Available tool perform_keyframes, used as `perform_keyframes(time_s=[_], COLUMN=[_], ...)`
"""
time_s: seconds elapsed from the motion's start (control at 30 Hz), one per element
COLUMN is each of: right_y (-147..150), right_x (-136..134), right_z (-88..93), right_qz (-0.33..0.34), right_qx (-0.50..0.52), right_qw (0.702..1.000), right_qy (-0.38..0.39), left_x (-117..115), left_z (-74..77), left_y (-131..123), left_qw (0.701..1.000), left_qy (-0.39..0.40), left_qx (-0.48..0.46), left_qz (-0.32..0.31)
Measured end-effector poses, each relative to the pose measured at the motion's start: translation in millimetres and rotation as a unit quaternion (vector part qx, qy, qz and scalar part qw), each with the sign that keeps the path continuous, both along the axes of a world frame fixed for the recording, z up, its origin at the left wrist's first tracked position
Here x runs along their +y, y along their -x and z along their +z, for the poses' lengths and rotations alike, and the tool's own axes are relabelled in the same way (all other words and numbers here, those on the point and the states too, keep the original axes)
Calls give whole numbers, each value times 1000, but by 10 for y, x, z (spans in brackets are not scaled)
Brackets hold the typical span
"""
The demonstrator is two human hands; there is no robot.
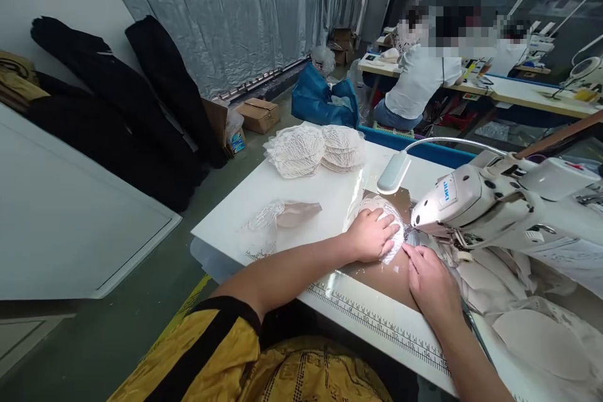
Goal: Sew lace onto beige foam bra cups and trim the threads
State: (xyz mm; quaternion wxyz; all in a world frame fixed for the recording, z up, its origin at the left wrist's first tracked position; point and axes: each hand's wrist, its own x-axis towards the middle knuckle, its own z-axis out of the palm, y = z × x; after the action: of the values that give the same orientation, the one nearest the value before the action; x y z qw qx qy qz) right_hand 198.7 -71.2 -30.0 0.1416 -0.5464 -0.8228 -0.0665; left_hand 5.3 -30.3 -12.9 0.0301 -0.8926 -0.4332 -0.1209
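Observation:
A white lace bra cup lies under the sewing machine's head, on a brown sheet on the table. My left hand rests flat on top of the cup with its fingers apart. At the cup's right edge, just in front of the needle area, the fingers of my right hand are drawn together on the lace; their tips are partly hidden. Farther left on the table is a loose lace piece with a beige part. Two stacks of lace cups stand at the back.
A lamp on a bendable neck hangs over the work. Beige cups in clear plastic lie on the right. A printed ruler runs along the front edge. Behind stand a blue bag and a seated co-worker.

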Motion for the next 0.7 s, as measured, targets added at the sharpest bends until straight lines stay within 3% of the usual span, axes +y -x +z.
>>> perform_keyframes(time_s=[0.17, 0.27, 0.37, 0.43, 0.5, 0.6, 0.7], right_y=[-8, -3, 10, 14, 18, 76, 290], right_x=[-13, -19, -30, -49, -89, -214, -410], right_z=[-16, -17, 9, 57, 135, 284, 396], right_qz=[2, -3, -14, -19, -3, 44, 75], right_qx=[-1, 4, 18, 48, 105, 221, 362], right_qw=[1000, 1000, 999, 998, 991, 961, 878], right_qy=[-3, 1, 23, 47, 79, 163, 304], left_x=[-46, -130, -246, -327, -425, -645, -919], left_z=[70, 173, 260, 270, 241, 190, 204], left_y=[25, 204, 652, 1071, 1493, 1896, 1841], left_qw=[998, 997, 995, 980, 950, 941, 943], left_qy=[36, 48, 34, -1, 14, 33, 47], left_qx=[-13, -25, -59, -111, -142, -155, -175], left_qz=[49, 63, 77, 166, 277, 298, 280])
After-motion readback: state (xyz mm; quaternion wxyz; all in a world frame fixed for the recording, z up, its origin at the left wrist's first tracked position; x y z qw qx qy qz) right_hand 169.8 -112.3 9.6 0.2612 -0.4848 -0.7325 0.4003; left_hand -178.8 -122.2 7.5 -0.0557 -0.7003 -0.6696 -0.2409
